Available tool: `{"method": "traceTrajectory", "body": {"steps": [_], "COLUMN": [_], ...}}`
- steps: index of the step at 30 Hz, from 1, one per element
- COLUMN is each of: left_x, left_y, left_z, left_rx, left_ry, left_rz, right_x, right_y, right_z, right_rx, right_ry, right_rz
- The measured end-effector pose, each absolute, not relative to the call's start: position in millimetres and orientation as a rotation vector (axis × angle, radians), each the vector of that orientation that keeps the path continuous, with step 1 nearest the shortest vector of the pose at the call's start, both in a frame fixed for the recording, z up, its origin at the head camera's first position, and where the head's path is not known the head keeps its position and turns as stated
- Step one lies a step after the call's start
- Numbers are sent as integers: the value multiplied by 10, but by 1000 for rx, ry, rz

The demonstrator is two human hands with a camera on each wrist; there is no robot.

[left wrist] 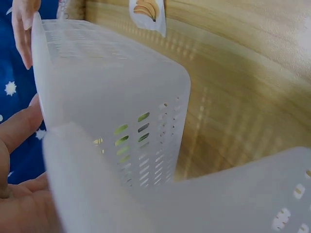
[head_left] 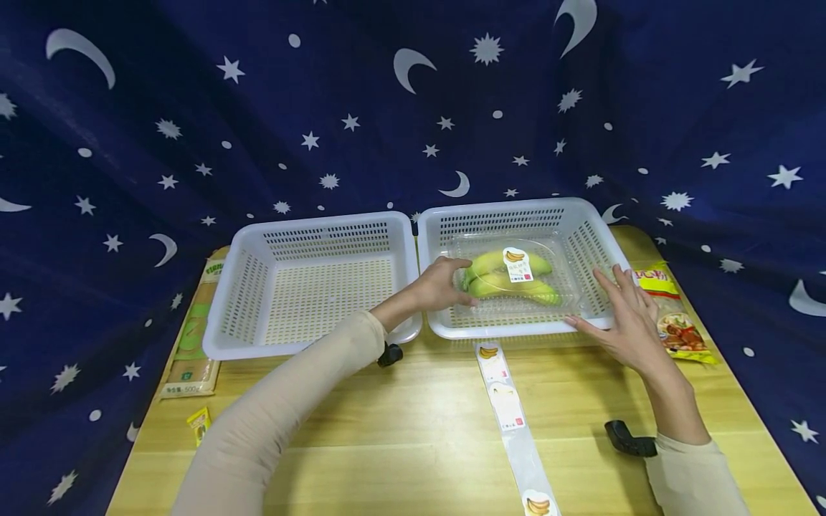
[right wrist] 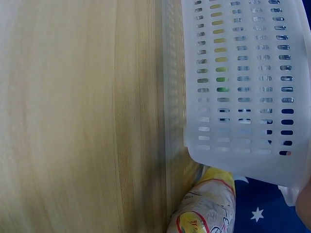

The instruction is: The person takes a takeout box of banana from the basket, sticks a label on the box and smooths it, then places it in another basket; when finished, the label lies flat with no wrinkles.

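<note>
A clear plastic box (head_left: pixel 561 287) with bananas (head_left: pixel 513 287) inside sits in the right white basket (head_left: pixel 516 332). On its lid is a white label (head_left: pixel 518 265) with a banana picture. My left hand (head_left: pixel 442 283) reaches over the basket's left side, its thumb and fingers spread apart at the box's left end; whether they touch it I cannot tell. At the basket's right front corner is my right hand (head_left: pixel 622 315), fingers spread and extended over the rim. The wrist views show mostly the basket's outer walls, with the box hidden behind them.
A second white basket (head_left: pixel 258 351) stands to the left. A strip of banana labels (head_left: pixel 516 444) lies on the wooden table (head_left: pixel 419 430). Packaged food (head_left: pixel 677 322) lies at right, a noodle-like pack (head_left: pixel 190 376) and small yellow packet (head_left: pixel 200 423) at left. A starry curtain (head_left: pixel 361 86) hangs behind.
</note>
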State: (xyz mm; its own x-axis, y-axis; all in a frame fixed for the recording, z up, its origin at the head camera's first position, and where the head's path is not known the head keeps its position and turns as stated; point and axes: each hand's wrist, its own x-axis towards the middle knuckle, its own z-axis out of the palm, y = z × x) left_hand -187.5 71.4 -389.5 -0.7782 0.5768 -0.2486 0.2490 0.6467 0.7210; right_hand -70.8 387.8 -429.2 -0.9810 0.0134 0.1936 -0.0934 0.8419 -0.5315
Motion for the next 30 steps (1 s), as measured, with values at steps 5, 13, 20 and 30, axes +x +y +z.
{"method": "traceTrajectory", "body": {"steps": [5,13,20,30], "left_x": [-1887,-1907,-1898,-1646], "left_y": [708,654,464,-195], "left_z": [-3914,-3890,-3705,-3386], "left_rx": [636,646,638,670], "left_ry": [2372,2267,2117,2038], "left_rz": [1010,1124,1258,1470], "right_x": [-697,-689,-671,-699], "right_y": [3872,3863,3870,3857], "right_z": [-4282,-4275,-4264,-4290], "right_rx": [54,53,53,86], "right_ry": [-2831,-2832,-2832,-2816], "right_rz": [825,832,853,829]}}
